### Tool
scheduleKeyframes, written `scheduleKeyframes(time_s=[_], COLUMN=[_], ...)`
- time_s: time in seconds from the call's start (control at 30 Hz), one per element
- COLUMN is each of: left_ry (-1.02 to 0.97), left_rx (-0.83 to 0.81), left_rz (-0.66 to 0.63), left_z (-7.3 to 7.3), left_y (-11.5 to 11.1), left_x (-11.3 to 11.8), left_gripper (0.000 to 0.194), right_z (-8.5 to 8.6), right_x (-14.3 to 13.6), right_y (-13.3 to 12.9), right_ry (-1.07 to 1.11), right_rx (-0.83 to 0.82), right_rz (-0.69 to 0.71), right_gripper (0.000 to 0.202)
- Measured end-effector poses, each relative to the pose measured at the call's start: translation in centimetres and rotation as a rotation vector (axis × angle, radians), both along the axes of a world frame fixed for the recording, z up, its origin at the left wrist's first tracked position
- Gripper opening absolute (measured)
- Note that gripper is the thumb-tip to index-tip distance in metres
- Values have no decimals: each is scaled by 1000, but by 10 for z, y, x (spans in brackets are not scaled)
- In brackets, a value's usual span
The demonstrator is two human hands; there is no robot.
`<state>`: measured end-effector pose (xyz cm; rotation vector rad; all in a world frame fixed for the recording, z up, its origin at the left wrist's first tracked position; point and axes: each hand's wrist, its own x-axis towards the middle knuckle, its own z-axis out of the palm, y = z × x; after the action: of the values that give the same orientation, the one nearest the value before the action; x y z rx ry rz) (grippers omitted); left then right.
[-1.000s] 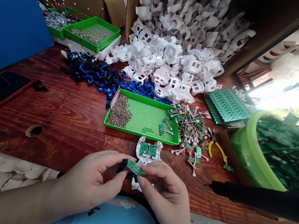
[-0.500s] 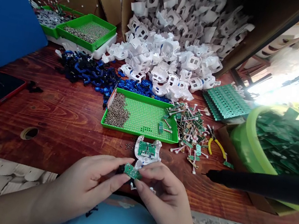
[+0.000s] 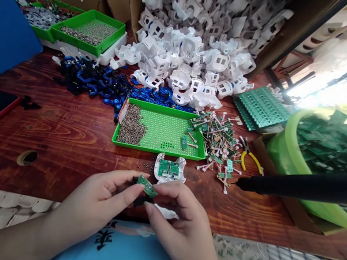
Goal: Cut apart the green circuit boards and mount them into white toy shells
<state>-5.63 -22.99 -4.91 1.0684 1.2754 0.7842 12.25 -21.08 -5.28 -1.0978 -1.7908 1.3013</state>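
Between my hands a small green circuit board (image 3: 147,186) is tilted, with a black part (image 3: 140,200) beneath it. My left hand (image 3: 108,194) is closed on the board's left end, thumb on top. My right hand (image 3: 179,211) has its fingers pinched at the board's right end; its thumb tip is by the black part. Just beyond my fingers lies a white shell (image 3: 179,177) with a green board (image 3: 168,169) inside. Another white piece (image 3: 166,212) shows partly behind my right hand.
A green tray (image 3: 156,150) with screws lies ahead, loose wired boards (image 3: 222,138) and yellow-handled pliers (image 3: 251,161) to its right. A black tool (image 3: 301,186) juts in from the right before a yellow-green tub (image 3: 286,145). White shells (image 3: 188,47) are heaped behind.
The small board has tilted, its right end now lower, and both hands have shifted slightly left and up in view. The whole scene has shifted a little left as the camera moved.
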Motion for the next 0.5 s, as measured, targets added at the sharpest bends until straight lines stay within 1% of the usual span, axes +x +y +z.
scheduleKeyframes(time_s=[0.1,0.17,0.3,0.5], left_ry=[-27,-38,-40,-54], left_rx=[-36,-45,-41,3], left_rz=[36,62,91,158], left_z=[1,2,2,3], left_y=[1,2,0,-3], left_x=[0,1,2,3], left_gripper=[29,30,28,26], right_z=[-2,-1,4,6], right_x=[1,1,0,-7], right_y=[1,1,3,6], right_ry=[-86,-116,-161,-164], right_rx=[198,271,296,393], right_rz=[9,6,-17,-39], right_gripper=[25,25,23,24])
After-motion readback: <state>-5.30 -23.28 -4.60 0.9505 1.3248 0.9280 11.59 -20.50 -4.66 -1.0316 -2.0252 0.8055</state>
